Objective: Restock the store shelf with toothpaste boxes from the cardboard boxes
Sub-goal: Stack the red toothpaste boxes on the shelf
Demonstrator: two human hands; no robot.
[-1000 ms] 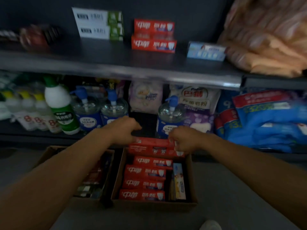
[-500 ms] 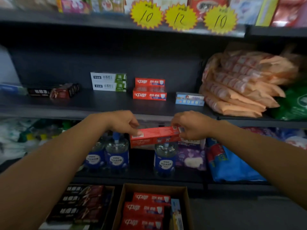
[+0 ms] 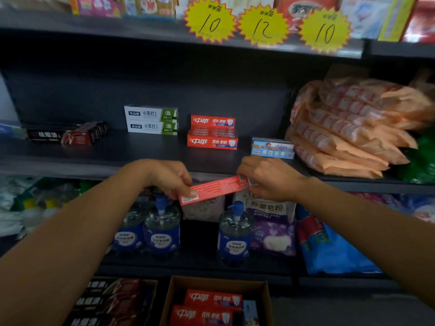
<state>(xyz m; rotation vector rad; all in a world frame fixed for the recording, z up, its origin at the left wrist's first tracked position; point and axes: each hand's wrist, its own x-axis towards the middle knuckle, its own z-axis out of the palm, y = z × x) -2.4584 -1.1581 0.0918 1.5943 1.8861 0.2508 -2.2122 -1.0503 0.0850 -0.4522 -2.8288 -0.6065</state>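
Left hand: fingers curled over the lower end of a red toothpaste box, pinching it. Right hand: fingers curled round the upper end, gripping it. The box is held between both hands in the air, tilted with its right end higher, just in front of the edge of the middle shelf and not resting on it.

Behind it on that shelf stands a stack of matching red boxes, with white-and-green boxes to its left and a blue box to its right. An open cardboard box below holds more red stock.

Judgement: the transfer step is in hand; placement is not yet done. The next move calls for levelling the box and setting it square by the red stack.
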